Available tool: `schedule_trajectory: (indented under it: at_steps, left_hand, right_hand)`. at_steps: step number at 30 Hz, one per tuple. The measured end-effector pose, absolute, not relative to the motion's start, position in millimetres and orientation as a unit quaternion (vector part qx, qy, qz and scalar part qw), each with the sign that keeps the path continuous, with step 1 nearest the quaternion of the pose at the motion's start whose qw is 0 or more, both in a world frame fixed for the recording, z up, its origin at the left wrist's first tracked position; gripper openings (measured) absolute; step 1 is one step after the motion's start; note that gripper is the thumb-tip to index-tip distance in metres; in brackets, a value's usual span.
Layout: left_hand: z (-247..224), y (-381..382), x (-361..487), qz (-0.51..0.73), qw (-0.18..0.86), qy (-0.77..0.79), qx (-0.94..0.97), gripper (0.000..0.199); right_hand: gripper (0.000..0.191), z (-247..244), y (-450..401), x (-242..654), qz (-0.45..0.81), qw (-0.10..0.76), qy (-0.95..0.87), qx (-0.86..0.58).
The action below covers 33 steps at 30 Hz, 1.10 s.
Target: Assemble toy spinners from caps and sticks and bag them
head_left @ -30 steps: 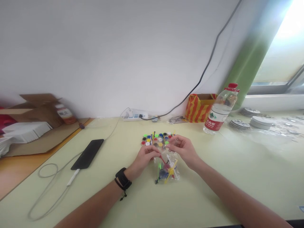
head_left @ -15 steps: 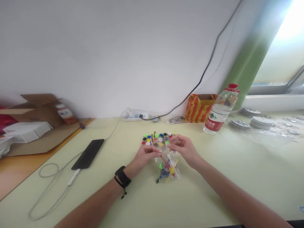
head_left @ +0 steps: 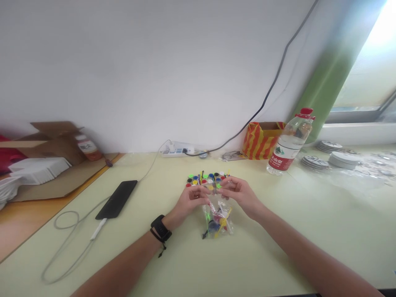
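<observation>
A clear plastic bag [head_left: 219,225] lies on the table, holding small yellow, green, blue, red and white plastic pieces; some have long thin arms like clock hands. My left hand [head_left: 191,203] pinches at the left of the bag's upper edge, with a black watch and a cord on its wrist. Opposite it, my right hand [head_left: 243,197] has its thumb and fingers curled at the right of the same edge; the exact contact is hard to see. Just beyond my fingers sit several coloured round plastic pieces [head_left: 195,177] in rows, with thin sticks among them, partly hidden by my hands.
To the left lie a black phone [head_left: 116,200] on a white cable and a cardboard box [head_left: 58,138] beside white stacked pieces. A power strip [head_left: 177,150] is against the wall. Right of it stand a striped bag [head_left: 258,142], a water bottle [head_left: 286,148] and stacked discs [head_left: 314,161].
The thin red piece that my left fingers held over the bag no longer shows in them. My hands stay nearly in place, and the view has shifted slightly.
</observation>
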<state>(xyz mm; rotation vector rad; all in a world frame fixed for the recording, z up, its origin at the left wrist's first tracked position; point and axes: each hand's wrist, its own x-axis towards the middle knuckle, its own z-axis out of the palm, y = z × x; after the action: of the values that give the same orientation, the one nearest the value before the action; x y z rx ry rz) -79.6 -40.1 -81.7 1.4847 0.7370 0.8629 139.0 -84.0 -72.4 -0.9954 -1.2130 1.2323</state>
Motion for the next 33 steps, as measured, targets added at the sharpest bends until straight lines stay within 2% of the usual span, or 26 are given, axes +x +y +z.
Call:
schedule_trajectory:
  at_steps: [6, 10, 15, 20, 25, 29, 33]
  left_hand:
    - [-90.9, -30.1, -81.8, 0.430, 0.552, 0.346, 0.625, 0.026]
    - [-89.7, -24.4, -84.6, 0.427, 0.539, 0.345, 0.639, 0.030]
    - [-87.5, -22.5, -86.3, 0.419, 0.546, 0.326, 0.648, 0.032]
    - [-90.0, -21.5, -88.6, 0.438, 0.566, 0.317, 0.623, 0.020]
    - [-90.1, -21.0, -89.6, 0.452, 0.570, 0.298, 0.618, 0.032]
    - [-91.2, -21.4, -86.4, 0.469, 0.525, 0.336, 0.626, 0.025]
    - [-91.1, -22.2, -84.7, 0.464, 0.530, 0.331, 0.627, 0.037]
  right_hand:
    - [0.039, -73.5, -80.5, 143.6, 0.530, 0.499, -0.539, -0.424]
    - [0.036, -76.8, -74.6, 154.2, 0.532, 0.476, -0.561, -0.419]
    - [0.031, -83.4, -70.1, 160.7, 0.559, 0.484, -0.534, -0.410]
    - [0.021, -89.6, -67.6, 158.6, 0.589, 0.507, -0.483, -0.403]
    - [0.034, -90.1, -68.1, 154.3, 0.571, 0.526, -0.484, -0.404]
    - [0.034, -86.6, -72.2, 151.5, 0.513, 0.543, -0.522, -0.412]
    - [0.039, -83.6, -74.6, 150.9, 0.494, 0.547, -0.539, -0.409]
